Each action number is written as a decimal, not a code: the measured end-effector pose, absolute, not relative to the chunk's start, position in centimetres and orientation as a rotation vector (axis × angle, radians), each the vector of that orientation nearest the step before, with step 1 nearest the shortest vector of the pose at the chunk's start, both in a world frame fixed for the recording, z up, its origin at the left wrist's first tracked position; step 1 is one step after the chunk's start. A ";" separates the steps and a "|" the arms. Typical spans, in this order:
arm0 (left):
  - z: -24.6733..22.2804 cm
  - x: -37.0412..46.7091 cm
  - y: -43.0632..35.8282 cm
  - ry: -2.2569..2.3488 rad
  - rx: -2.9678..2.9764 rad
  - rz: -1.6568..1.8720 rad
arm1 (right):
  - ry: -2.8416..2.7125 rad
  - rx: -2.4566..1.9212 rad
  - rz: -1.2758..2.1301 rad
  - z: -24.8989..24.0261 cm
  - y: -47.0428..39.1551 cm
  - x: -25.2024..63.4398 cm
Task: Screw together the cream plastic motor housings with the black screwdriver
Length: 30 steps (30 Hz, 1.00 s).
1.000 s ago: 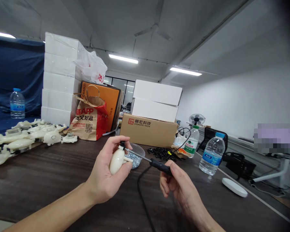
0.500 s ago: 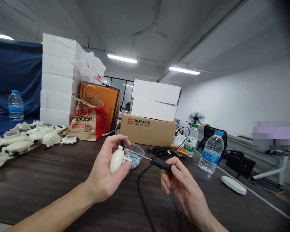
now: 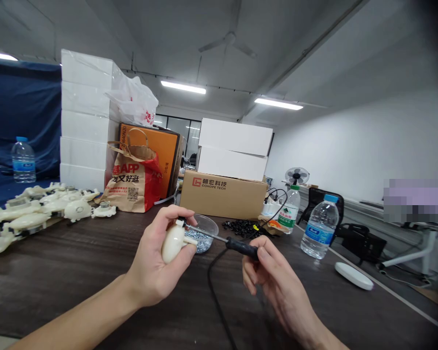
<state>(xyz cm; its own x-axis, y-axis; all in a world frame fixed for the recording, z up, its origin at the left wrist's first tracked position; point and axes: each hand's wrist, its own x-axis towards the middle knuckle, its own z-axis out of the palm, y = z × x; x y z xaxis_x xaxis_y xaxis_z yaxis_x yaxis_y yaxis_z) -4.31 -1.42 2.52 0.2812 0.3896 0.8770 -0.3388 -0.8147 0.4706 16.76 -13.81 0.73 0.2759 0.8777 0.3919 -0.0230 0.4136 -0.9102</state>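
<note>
My left hand [image 3: 160, 262] is closed around a cream plastic part [image 3: 173, 244], which has a small black piece [image 3: 181, 221] at its top. Between the thumb and fingers of my right hand [image 3: 277, 277] is the black handle of a screwdriver [image 3: 243, 248]. Its metal shaft points left, and the tip is at the black piece; the exact contact is too small to tell. Behind my left hand stands a clear round bowl [image 3: 208, 236] of small metal screws. A heap of small black parts [image 3: 243, 227] lies to the right of the bowl.
Several cream parts [image 3: 29, 221] cover the table's left side. Behind are a paper bag [image 3: 131, 189], stacked white boxes [image 3: 83, 126] and a cardboard box [image 3: 222, 197]. Bottles [image 3: 319, 233] and a white oval object [image 3: 353, 276] are at right. A black cable [image 3: 215, 296] crosses the table [image 3: 76, 282].
The cream part in my left hand has tilted and shifted slightly left, with the black piece lower. The screwdriver has moved slightly left with it. Both hands keep their hold.
</note>
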 end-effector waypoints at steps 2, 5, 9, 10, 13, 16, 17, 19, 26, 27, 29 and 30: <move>2.6 -4.4 -1.4 0.039 1.993 1.619 | -1.137 -0.984 0.717 0.7 -13.8 16.8; 2.7 -4.3 -1.4 0.041 1.989 1.616 | -1.141 -0.992 0.686 0.7 -13.7 16.8; 2.9 -4.2 -1.7 0.059 1.908 1.559 | -1.123 -0.957 0.647 0.8 -13.8 16.7; 3.0 -4.2 -1.7 0.060 1.889 1.540 | -1.123 -0.951 0.629 0.8 -13.8 16.7; 3.1 -4.1 -1.7 0.047 1.844 1.470 | -1.133 -0.953 0.565 0.9 -14.0 16.8; 3.0 -4.1 -1.6 0.033 1.855 1.443 | -1.148 -0.969 0.511 1.1 -14.1 16.8; 2.9 -4.1 -1.6 0.025 1.857 1.447 | -1.153 -0.972 0.495 1.2 -14.2 16.8; 2.8 -4.0 -1.6 -0.006 1.850 1.460 | -1.161 -0.973 0.468 1.3 -14.2 16.8; 2.4 -4.0 -1.3 -0.007 1.893 1.520 | -1.175 -0.976 0.445 1.4 -14.6 16.7; 2.3 -4.0 -1.3 0.000 1.902 1.528 | -1.176 -0.975 0.449 1.4 -14.6 16.7; 2.3 -4.0 -1.3 0.007 1.919 1.538 | -1.171 -0.976 0.462 1.2 -14.6 16.7; 2.3 -4.1 -1.3 0.009 1.924 1.536 | -1.167 -0.977 0.468 1.2 -14.6 16.8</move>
